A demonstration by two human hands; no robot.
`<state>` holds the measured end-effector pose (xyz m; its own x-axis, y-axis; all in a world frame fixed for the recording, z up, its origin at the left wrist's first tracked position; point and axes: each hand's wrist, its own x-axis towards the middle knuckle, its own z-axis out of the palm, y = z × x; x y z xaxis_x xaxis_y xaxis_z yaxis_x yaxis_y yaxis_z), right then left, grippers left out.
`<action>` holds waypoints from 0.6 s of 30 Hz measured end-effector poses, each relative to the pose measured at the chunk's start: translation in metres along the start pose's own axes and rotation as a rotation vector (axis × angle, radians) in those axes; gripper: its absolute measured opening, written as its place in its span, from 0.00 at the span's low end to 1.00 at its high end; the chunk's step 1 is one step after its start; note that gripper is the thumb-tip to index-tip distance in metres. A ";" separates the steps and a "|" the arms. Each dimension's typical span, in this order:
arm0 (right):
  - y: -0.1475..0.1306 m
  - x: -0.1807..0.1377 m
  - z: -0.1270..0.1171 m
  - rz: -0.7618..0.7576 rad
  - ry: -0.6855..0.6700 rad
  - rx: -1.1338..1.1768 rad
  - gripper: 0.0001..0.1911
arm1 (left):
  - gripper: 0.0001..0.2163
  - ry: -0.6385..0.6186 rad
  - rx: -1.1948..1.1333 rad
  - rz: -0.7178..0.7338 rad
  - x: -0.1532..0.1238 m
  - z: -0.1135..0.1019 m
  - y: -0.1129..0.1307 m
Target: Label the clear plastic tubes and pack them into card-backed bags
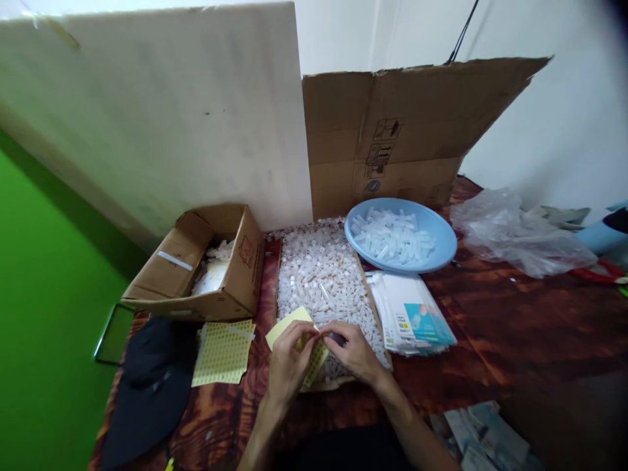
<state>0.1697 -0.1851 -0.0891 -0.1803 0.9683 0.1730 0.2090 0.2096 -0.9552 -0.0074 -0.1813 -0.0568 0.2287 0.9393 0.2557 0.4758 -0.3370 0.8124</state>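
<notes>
My left hand (288, 356) grips a yellow sticker sheet (294, 318), which is held tilted above a shallow cardboard tray heaped with small white plastic pieces (324, 278). Close beside it, my right hand (357, 353) has its fingertips pinched together at the sheet's edge. A small dark patch shows between the right fingers; what they pinch is too small to make out. On the left of the tray lie more yellow sticker sheets (223, 353) with rows of small marks.
A blue basin (444, 252) of translucent white pieces stands behind a stack of printed packets (417, 314). Further left are an open cardboard box (245, 275) and a black cap (152, 379). A clear plastic bag (515, 229) lies at right; cardboard (338, 131) rises behind.
</notes>
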 end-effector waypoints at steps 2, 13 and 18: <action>0.001 -0.001 0.001 0.008 0.006 0.004 0.12 | 0.05 -0.003 0.001 -0.001 -0.001 0.001 0.000; 0.005 -0.007 0.001 0.004 -0.005 -0.023 0.13 | 0.04 -0.051 -0.023 0.022 -0.003 0.004 -0.006; 0.005 -0.008 0.000 0.008 -0.008 -0.037 0.13 | 0.04 -0.068 -0.008 0.023 -0.004 0.004 -0.008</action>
<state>0.1724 -0.1920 -0.0950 -0.1862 0.9688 0.1636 0.2455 0.2071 -0.9470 -0.0082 -0.1823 -0.0664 0.2966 0.9248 0.2382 0.4634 -0.3575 0.8109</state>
